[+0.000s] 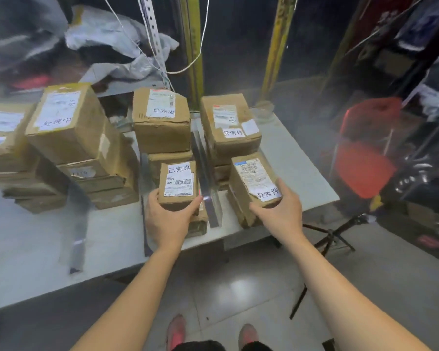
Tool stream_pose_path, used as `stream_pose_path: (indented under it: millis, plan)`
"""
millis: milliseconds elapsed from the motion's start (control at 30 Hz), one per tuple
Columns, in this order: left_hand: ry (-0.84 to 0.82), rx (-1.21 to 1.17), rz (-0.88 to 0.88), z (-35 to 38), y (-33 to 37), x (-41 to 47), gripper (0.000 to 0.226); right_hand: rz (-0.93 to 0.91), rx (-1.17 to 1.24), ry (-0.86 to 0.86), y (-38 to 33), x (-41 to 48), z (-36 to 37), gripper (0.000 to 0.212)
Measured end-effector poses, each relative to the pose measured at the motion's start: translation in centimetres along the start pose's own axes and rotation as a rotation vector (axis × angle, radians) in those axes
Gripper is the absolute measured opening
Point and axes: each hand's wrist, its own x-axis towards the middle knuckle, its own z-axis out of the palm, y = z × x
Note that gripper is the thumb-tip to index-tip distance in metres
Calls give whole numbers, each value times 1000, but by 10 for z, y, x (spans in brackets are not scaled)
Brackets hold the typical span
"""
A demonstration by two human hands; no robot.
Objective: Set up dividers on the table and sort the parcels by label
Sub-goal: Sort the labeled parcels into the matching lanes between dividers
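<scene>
My left fingers (153,198) wrap small brown cardboard parcel (179,183), right fingers (283,191) wrap tilted brown cardboard parcel (254,181); either may knock clear upright divider (204,163) between, mixing stacks

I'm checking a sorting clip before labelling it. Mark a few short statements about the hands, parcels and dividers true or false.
1. The left hand grips the 已完成 parcel. True.
2. The right hand holds nothing. False: it grips the 异常件 parcel.
3. A divider stands between the two held parcels. True.
4. The chair beside the table is blue. False: it is red.
</scene>
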Motion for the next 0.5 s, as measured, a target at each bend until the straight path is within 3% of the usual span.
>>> stream_pose_path:
  millis: [100,367,500]
  plan:
    - [39,-3,-38,5,0,-7,85,-35,-9,-29,11,11,3,54]
    - [43,-11,-65,22,-7,-7,87,-37,-19,-62,23,21,11,95]
    - [42,-14,-60,29,-8,-4,81,-64,-43,-73,23,26,12,96]
